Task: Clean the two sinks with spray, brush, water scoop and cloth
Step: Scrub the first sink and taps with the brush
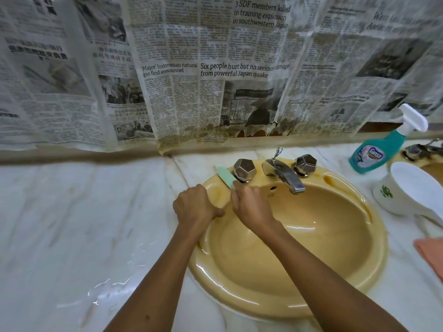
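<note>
A yellow oval sink (335,271) is set in a marble counter, with a chrome tap (285,176) and two faceted knobs. My right hand (251,207) grips a pale green brush (226,177) whose head lies on the sink's back-left rim, beside the left knob (244,169). My left hand (195,207) rests curled on the sink's left rim and holds nothing I can see. A teal spray bottle (381,147), a white water scoop (414,190) and a pink cloth (431,252) sit at the right.
The edge of a second yellow sink (434,168) with its tap shows at the far right. Newspaper sheets (215,68) cover the wall behind. The marble counter (84,224) stretches left, with water pooled near the front.
</note>
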